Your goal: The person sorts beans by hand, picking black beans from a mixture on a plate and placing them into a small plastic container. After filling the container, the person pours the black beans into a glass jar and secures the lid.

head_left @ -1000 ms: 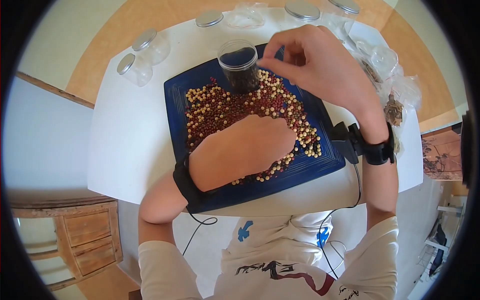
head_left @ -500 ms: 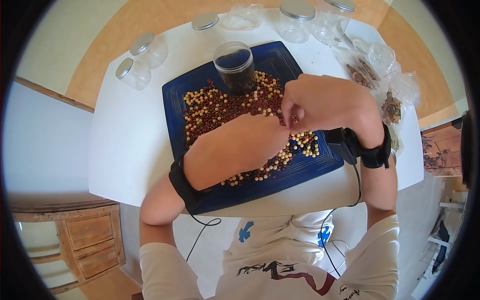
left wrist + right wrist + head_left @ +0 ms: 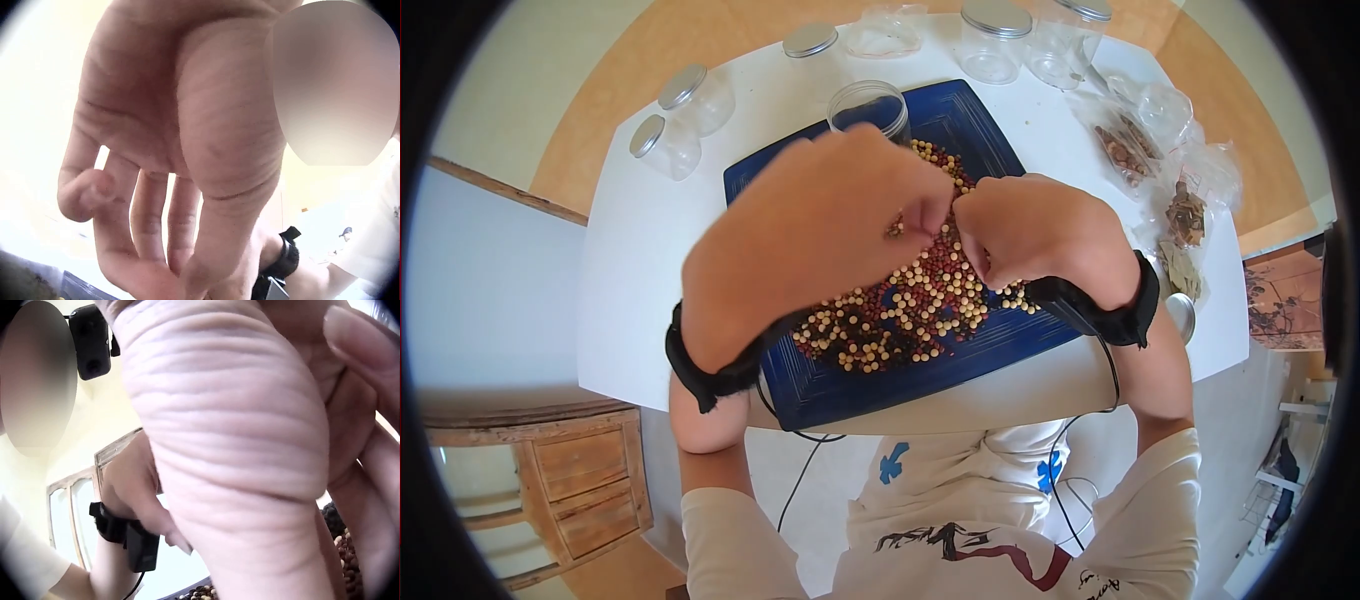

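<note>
A spread of mixed small dried beans point(image 3: 900, 310), pale yellow, dark red, green and black, covers much of a square blue tray point(image 3: 980, 110). Above the tray's middle, my left hand point(image 3: 810, 225) is raised, thumb and index finger point(image 3: 144, 278) brought together at the tips. My right hand point(image 3: 1040, 225) hovers just right of it, low over the beans, its thumb point(image 3: 269, 550) pointing down. I cannot tell whether either hand pinches a bean. Behind the left hand stands an uncapped clear jar point(image 3: 890, 100), its lower part hidden by that hand.
Clear jars with silver lids stand at the back left point(image 3: 700, 98) and back right point(image 3: 992, 45). Plastic bags with dried brown pieces point(image 3: 1125, 150) lie along the table's right side. Thin cables point(image 3: 805, 470) run from the wrist cameras past the table's front edge.
First my right hand came down from beside the jar to my left hand. Then the left hand rose off the beans toward the jar, now covering its lower part, while the right stayed low.
</note>
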